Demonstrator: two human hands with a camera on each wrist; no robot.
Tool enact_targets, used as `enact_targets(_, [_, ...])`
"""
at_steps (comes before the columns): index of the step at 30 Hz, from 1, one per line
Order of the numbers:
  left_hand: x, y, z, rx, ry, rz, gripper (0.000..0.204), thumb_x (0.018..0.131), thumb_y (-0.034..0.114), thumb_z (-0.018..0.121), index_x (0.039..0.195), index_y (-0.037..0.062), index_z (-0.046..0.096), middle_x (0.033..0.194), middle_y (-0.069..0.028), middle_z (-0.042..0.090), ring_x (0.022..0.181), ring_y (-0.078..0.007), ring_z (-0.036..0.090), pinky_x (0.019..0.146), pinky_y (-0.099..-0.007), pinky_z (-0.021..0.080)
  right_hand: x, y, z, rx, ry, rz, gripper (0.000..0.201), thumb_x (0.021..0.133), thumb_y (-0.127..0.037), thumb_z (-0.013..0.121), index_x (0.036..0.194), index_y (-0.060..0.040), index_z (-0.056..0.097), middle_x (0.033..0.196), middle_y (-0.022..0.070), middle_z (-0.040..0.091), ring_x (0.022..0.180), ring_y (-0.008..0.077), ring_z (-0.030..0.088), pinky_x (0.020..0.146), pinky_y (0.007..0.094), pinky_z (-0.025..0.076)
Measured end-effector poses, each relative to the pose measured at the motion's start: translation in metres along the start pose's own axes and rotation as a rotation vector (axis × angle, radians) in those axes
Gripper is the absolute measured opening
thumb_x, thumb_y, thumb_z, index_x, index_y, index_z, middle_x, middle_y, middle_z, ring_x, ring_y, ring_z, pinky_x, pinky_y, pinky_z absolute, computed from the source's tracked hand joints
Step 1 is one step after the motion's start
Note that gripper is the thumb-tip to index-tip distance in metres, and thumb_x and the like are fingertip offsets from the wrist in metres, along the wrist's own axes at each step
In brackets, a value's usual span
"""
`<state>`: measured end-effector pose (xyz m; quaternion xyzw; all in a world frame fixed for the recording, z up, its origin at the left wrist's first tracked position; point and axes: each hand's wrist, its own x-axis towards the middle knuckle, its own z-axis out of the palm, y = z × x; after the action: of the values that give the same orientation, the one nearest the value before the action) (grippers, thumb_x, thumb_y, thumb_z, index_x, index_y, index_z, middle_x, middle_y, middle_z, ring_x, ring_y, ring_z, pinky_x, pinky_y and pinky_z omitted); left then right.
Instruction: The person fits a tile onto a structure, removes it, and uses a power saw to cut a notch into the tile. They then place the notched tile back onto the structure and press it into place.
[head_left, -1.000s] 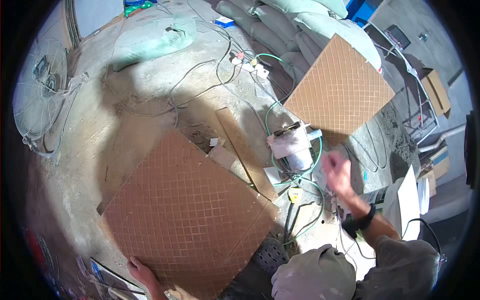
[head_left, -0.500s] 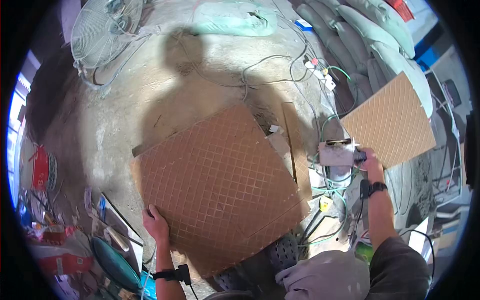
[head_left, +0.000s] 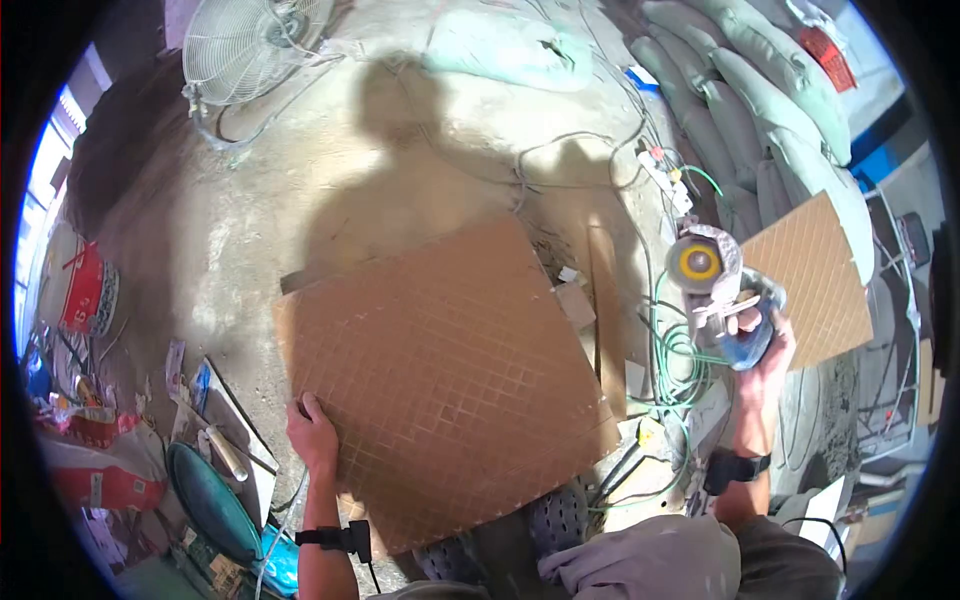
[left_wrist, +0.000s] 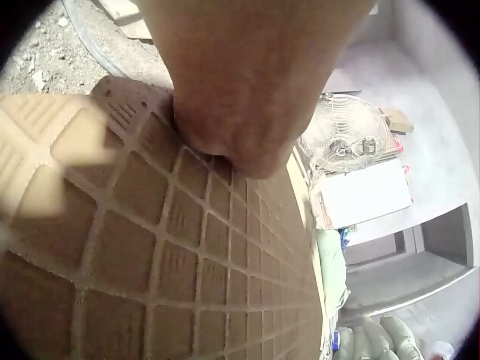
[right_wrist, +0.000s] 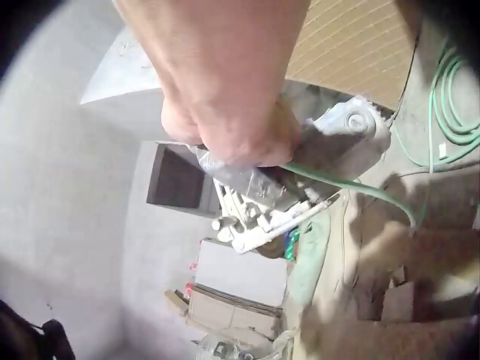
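Note:
A large brown tile [head_left: 450, 370] lies with its gridded back up, over the person's shoes. My left hand [head_left: 314, 436] grips its left edge, thumb on top; in the left wrist view the knuckles [left_wrist: 247, 154] are close against the ribbed surface, and the fingertips are hidden. With my right hand [head_left: 768, 368] I hold a dusty handheld tile saw [head_left: 708, 275] by its body, right of the tile. Its round blade with a yellow centre [head_left: 699, 263] faces up toward the head camera. The right wrist view shows the saw's pale, dust-caked parts [right_wrist: 255, 221] beyond the fist.
A second gridded tile [head_left: 815, 275] lies behind the saw, and a narrow tile strip [head_left: 606, 320] beside the big tile. Green hose [head_left: 690, 370] coils under the saw. Sacks [head_left: 750, 120] pile up at the back right; a fan [head_left: 255, 45] stands back left.
My right hand, empty a second ago, has taken hold of the saw, lifted it off the floor and turned its blade into view. My left hand stays on the tile's edge.

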<state>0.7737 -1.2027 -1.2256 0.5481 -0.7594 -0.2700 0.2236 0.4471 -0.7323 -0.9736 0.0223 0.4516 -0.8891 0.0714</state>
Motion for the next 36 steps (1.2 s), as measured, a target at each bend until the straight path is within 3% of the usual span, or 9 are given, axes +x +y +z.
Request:
enact_targets(1, [0.0,0.001,0.0,-0.013,-0.003,-0.009,0.035,0.1,0.029,0.055,0.098,-0.0046,0.064,0.084,-0.0241,0.067,0.077,-0.0414,0.065,0.071,-0.0491,0.048,0.003,-0.002,0.033,-0.083,0.139,0.087,0.019,0.089,-0.017,0.059,0.098,-0.001,0.057,0.073,0.0019,0.053,0.065,0.0138,0.053,0.061,0.0334,0.049])
enact_targets(3, [-0.002,0.006,-0.002,-0.037,0.018,-0.024,0.035,0.099,0.031,0.055,0.1,-0.0039,0.064,0.084,-0.0244,0.068,0.079,-0.0423,0.065,0.072,-0.0496,0.049,0.038,0.007,0.036,0.004,0.03,0.518,0.018,0.087,-0.016,0.061,0.096,-0.0009,0.059,0.07,-0.0009,0.05,0.056,0.014,0.048,0.054,0.0304,0.045])
enact_targets(5, [-0.003,0.007,-0.005,-0.013,0.014,-0.026,0.036,0.099,0.032,0.056,0.102,-0.0035,0.064,0.084,-0.0242,0.068,0.081,-0.0428,0.066,0.073,-0.0497,0.049,0.058,0.05,0.055,0.001,-0.263,0.736,0.011,0.089,-0.013,0.058,0.091,-0.0031,0.057,0.068,-0.0015,0.048,0.056,0.0122,0.048,0.054,0.0291,0.042])
enact_targets(7, [-0.004,0.009,-0.007,-0.007,0.007,-0.078,0.039,0.098,0.034,0.057,0.104,-0.0031,0.063,0.086,-0.0241,0.068,0.082,-0.0437,0.066,0.074,-0.0501,0.05,0.04,0.094,0.091,-0.257,-0.266,0.649,0.007,0.089,-0.012,0.055,0.09,-0.0052,0.053,0.069,-0.0008,0.047,0.055,0.0121,0.045,0.053,0.0294,0.041])
enact_targets(10, [0.0,0.019,-0.016,0.094,-0.107,-0.122,0.045,0.097,0.039,0.06,0.105,-0.0044,0.062,0.089,-0.0254,0.068,0.083,-0.045,0.065,0.075,-0.0523,0.049,0.038,0.146,0.12,-0.171,-0.318,0.616,0.008,0.09,-0.01,0.056,0.096,-0.0045,0.055,0.073,0.0022,0.052,0.058,0.0123,0.049,0.055,0.0294,0.043])
enact_targets(14, [0.001,0.015,-0.013,0.1,-0.081,-0.116,0.047,0.096,0.041,0.062,0.106,-0.0044,0.061,0.089,-0.0273,0.067,0.084,-0.0474,0.064,0.074,-0.0539,0.048,0.034,0.204,0.168,-0.292,-0.365,0.551,0.01,0.091,-0.011,0.058,0.098,-0.0046,0.055,0.079,0.0044,0.058,0.056,0.0105,0.049,0.052,0.0277,0.043])
enact_targets(16, [0.0,0.011,-0.009,0.121,-0.019,-0.062,0.048,0.095,0.042,0.063,0.108,-0.004,0.06,0.09,-0.0297,0.067,0.086,-0.0495,0.063,0.075,-0.0546,0.048,0.03,0.231,0.184,-0.606,-0.552,0.268,0.009,0.091,-0.009,0.064,0.094,-0.0046,0.057,0.069,0.0024,0.057,0.051,0.0098,0.049,0.048,0.0273,0.042])
enact_targets(20, [-0.002,0.019,-0.012,0.096,0.004,-0.063,0.049,0.095,0.042,0.063,0.112,-0.0036,0.06,0.091,-0.0315,0.066,0.088,-0.0502,0.064,0.075,-0.055,0.048,0.036,0.287,0.194,-0.653,-0.565,0.072,0.01,0.091,-0.008,0.067,0.092,-0.0036,0.058,0.06,0.0012,0.054,0.045,0.0094,0.049,0.044,0.0275,0.039])
enact_targets(36, [0.0,0.016,-0.014,0.087,-0.052,-0.097,0.054,0.095,0.046,0.063,0.116,-0.0033,0.059,0.089,-0.0304,0.068,0.086,-0.0485,0.066,0.074,-0.0539,0.05,0.046,0.324,0.197,-0.702,-0.586,0.036,0.008,0.092,-0.007,0.064,0.092,-0.0023,0.058,0.061,0.0012,0.053,0.046,0.0097,0.049,0.045,0.0272,0.041])
